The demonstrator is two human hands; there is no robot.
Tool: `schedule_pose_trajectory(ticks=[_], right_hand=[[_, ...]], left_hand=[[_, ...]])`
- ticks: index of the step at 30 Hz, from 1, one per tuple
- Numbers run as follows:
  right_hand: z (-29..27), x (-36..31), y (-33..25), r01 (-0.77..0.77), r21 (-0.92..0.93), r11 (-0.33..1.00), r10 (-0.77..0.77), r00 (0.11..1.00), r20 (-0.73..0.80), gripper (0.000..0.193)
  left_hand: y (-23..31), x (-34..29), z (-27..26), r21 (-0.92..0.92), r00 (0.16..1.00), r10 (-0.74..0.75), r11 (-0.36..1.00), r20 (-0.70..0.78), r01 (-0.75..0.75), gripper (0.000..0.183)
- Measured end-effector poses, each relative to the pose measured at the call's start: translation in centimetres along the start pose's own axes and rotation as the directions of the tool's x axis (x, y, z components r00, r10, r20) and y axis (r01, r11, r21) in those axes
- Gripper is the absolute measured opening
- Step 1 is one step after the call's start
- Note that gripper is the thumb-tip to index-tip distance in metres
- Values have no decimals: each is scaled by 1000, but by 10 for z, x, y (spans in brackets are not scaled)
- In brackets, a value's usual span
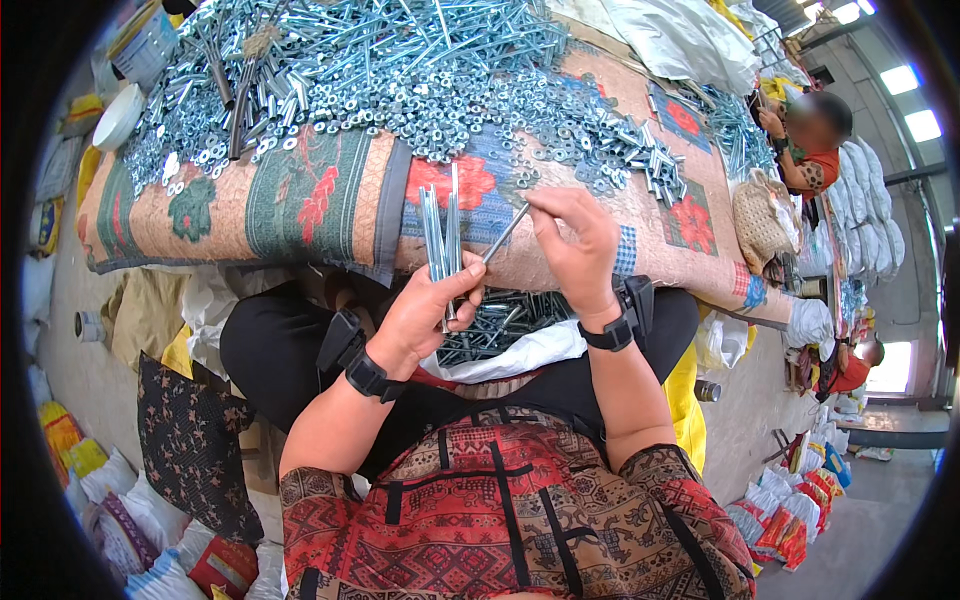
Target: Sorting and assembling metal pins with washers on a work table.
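Note:
My left hand (435, 303) is closed around a small bundle of long metal bolts (436, 238), which stand nearly upright above the fingers. My right hand (580, 240) pinches the upper end of a single long metal bolt (508, 232). That bolt slants down toward the left hand, its lower end beside the left fingers. Below both hands, a white sack (545, 345) lies open between my knees with many dark metal bolts (508, 318) inside. Past the hands, nuts and washers (440, 120) are heaped on a patterned cloth (340, 225).
Long bolts (450, 35) pile up at the far side, with short metal sleeves (655, 165) at the right of the heap. A white bowl (119, 117) and a bucket (142, 45) stand far left. A woven bag (765, 220) sits right, near another person (812, 150).

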State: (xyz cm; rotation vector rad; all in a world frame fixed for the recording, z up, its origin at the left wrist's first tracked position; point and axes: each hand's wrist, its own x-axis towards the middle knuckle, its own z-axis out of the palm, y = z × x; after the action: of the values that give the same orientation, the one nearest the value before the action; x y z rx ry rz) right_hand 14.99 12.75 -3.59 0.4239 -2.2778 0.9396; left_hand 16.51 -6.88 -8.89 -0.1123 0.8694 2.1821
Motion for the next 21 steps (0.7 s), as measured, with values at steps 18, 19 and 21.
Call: schedule_pose_trajectory(ticks=[18, 19, 21], right_hand=[[12, 44, 57, 130, -281, 951, -76, 978, 196, 17], [27, 51, 52, 183, -251, 950, -139, 973, 185, 17], [53, 53, 52, 195, -292, 936, -128, 964, 233, 16]], left_hand=[[15, -7, 2, 67, 953, 231, 973, -196, -222, 17], [15, -6, 1, 60, 950, 229, 973, -210, -222, 17], [15, -7, -3, 56, 947, 228, 974, -228, -221, 17]])
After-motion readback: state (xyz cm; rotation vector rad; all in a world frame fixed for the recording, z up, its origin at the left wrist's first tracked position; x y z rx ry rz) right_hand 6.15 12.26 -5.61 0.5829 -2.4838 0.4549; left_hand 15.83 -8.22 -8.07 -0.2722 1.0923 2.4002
